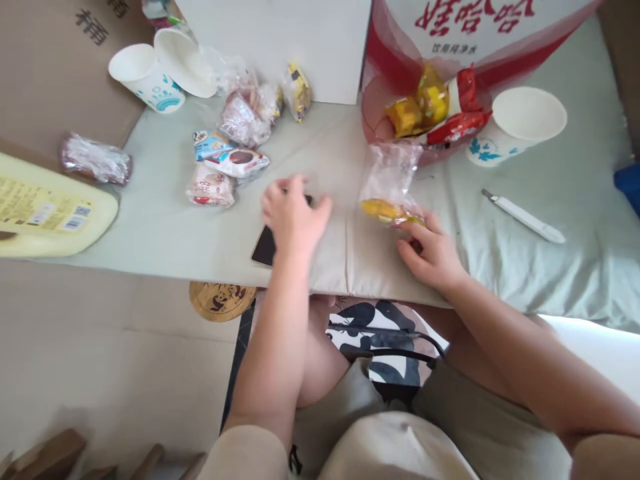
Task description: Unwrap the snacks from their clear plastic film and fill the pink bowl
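Observation:
My left hand [295,217] is over a dark phone [263,248] lying on the cloth, its fingers spread and a little blurred. Whether it touches the phone I cannot tell. Further right, my right hand [433,253] pinches the near end of a clear plastic packet with yellow contents [385,209], which lies on the cloth. Beyond that packet, yellow and red wrapped snacks [433,103] sit in front of a red and white printed bag [465,40]. To the left of my left hand is a small pile of wrapped snacks [233,162].
A white-handled knife [525,217] lies at right, below a tilted paper cup [525,123]. Two more paper cups [147,77] lean at the back left by a cardboard box [65,73]. A pale yellow bottle [55,210] and a wrapped sausage-like roll [96,159] lie at left.

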The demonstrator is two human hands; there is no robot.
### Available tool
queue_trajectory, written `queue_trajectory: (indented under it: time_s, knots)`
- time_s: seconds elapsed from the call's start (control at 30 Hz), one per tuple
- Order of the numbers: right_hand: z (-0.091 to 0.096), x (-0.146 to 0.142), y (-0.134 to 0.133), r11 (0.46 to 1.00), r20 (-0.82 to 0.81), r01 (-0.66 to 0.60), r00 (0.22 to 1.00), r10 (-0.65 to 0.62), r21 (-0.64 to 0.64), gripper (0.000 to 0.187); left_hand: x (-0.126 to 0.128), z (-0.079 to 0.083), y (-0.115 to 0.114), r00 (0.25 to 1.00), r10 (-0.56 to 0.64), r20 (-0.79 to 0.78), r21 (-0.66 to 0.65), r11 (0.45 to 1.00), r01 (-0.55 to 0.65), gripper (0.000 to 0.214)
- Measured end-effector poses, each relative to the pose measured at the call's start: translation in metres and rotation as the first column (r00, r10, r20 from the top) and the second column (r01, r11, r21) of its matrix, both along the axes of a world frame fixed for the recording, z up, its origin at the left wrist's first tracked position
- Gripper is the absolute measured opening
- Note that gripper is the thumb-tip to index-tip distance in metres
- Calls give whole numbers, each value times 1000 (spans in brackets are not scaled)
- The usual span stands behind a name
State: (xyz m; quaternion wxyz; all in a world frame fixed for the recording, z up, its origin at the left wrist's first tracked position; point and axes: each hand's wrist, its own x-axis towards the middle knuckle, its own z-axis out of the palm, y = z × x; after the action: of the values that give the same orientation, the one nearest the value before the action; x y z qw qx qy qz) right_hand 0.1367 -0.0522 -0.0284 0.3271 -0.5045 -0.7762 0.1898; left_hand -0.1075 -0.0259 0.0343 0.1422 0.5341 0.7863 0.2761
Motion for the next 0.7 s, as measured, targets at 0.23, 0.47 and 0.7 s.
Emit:
queue_trajectory:
  time_s: [0.23, 0.47, 0.7]
  knots:
    - [6, 1, 6, 992, 31, -90, 995, 93, -86, 39, -25, -16, -4, 994, 37, -107, -215, 975, -59, 68]
    - [8, 0, 7, 984, 73, -117, 989, 128, -135, 42, -12, -17, 9, 987, 4, -163, -148, 989, -28, 73]
    - [9, 1, 10, 976, 64, -155, 984, 166, -154, 43, -18, -20, 17, 978, 30, -207, -56, 998, -42, 80]
